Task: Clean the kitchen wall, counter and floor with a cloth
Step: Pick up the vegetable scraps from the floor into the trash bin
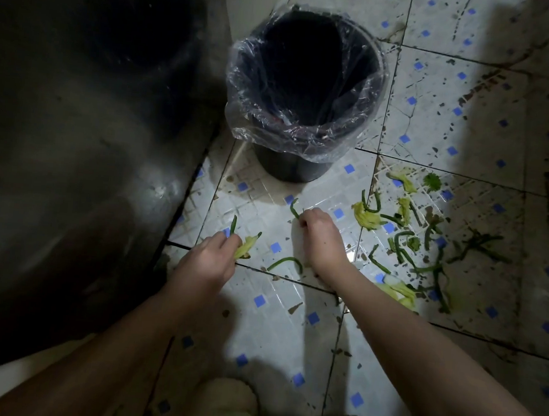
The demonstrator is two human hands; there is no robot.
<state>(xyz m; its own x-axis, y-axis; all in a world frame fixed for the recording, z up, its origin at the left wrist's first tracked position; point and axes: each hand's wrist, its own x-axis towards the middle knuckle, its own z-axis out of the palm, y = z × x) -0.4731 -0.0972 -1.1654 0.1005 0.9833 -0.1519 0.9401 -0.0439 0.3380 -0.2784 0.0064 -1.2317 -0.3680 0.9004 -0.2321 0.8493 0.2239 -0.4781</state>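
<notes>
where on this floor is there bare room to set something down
Free: the white blue-dotted floor tiles on your side of the left hand and right hand; also the tiles right of the black plastic-lined round bin, though stained. Crowded: the green stems and yellow peels right of the right hand.

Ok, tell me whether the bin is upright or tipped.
Upright: the bin stands on its base on the floor, with its mouth, wrapped in the plastic liner, facing up.

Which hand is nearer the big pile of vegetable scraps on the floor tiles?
Right. The right hand sits just left of the pile of scraps, pinching a green stalk; the left hand is farther left, gripping a yellow scrap.
</notes>
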